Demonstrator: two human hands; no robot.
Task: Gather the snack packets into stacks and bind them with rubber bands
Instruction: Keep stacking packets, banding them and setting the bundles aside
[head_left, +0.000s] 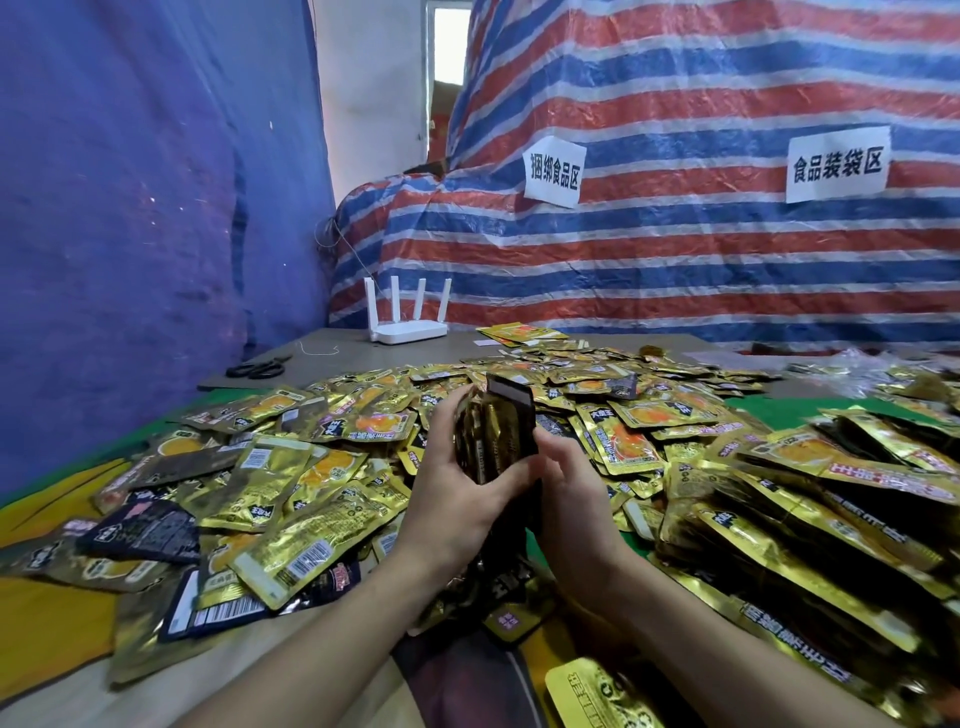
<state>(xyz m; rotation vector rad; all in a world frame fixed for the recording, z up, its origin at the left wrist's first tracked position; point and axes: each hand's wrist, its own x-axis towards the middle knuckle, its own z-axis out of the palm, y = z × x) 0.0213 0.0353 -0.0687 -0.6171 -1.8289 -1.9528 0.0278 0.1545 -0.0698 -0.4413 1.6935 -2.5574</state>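
Head view, frame centre: left hand (457, 483) and right hand (569, 488) clasp an upright packet stack (498, 431) (long axis vertical); no rubber band visible.

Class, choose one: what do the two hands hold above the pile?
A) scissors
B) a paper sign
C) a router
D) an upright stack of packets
D: the left hand and right hand clasp a stack of packets on end between them, while the scissors and router lie untouched farther back.
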